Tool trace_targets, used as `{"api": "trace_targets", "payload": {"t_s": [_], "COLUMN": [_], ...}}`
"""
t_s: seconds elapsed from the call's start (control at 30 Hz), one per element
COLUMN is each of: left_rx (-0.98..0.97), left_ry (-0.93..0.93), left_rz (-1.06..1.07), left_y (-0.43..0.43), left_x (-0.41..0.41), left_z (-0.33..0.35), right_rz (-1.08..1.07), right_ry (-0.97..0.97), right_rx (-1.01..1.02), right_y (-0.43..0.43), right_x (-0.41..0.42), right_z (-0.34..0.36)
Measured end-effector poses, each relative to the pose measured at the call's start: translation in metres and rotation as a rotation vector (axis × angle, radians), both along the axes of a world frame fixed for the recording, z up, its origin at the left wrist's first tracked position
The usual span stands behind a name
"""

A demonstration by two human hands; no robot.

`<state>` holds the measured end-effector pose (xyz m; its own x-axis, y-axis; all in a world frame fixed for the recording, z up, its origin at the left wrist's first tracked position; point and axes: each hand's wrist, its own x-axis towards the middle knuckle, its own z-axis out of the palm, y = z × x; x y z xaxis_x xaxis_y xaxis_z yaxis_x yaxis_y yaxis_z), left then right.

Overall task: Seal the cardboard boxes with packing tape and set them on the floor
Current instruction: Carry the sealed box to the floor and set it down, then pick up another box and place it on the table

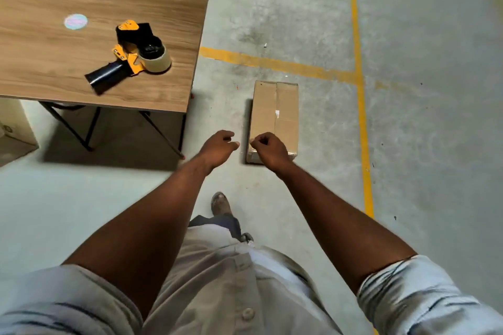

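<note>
1 cardboard box [275,114] was noted lying flat on the concrete floor [299,22], to the right of the table [40,68], with tape seen along its top seam (the ends could not be checked). The tape dispenser [136,54] was found on its side on the tabletop, touched by neither hand. The left hand [217,145] and right hand [269,149] were observed near the box's near end, fingers loosely curled, nothing held. This box was judged done; cartons [11,130] at the left edge may be left to seal
</note>
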<state>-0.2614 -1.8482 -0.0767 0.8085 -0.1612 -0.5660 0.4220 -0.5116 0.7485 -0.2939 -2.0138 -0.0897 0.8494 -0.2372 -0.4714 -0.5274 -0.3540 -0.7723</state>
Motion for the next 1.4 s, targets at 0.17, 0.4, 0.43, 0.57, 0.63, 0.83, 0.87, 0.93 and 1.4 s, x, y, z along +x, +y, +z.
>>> {"api": "trace_targets", "payload": {"t_s": [0.17,0.4,0.43,0.57,0.63,0.83,0.87,0.93,1.4], "left_rx": [-0.002,0.039,0.037,0.003,-0.017,-0.006,0.0,-0.006,-0.015], "left_ry": [-0.018,-0.068,-0.075,-0.091,-0.09,-0.133,-0.126,-0.111,-0.067], "left_rz": [0.031,0.188,0.218,0.305,0.342,0.53,0.566,0.617,0.926], "left_y": [0.052,0.174,0.196,0.283,0.337,0.477,0.497,0.531,0.733], "left_x": [-0.037,-0.068,-0.074,-0.099,-0.114,-0.159,-0.167,-0.181,-0.214], "left_z": [0.011,0.026,0.028,0.034,0.033,0.026,0.025,0.025,0.022], "right_rz": [0.058,0.137,0.155,0.208,0.235,0.321,0.332,0.374,0.646], "right_ry": [-0.021,-0.027,-0.03,-0.042,-0.047,-0.08,-0.08,-0.09,-0.139], "right_rx": [-0.004,-0.029,-0.034,-0.063,-0.073,-0.06,-0.047,-0.022,-0.069], "right_y": [0.05,0.149,0.169,0.255,0.307,0.459,0.481,0.52,0.727], "right_x": [-0.016,-0.026,-0.027,-0.031,-0.037,-0.047,-0.052,-0.058,-0.033], "right_z": [0.006,0.01,0.01,0.015,0.019,0.017,0.019,0.019,0.008]}}
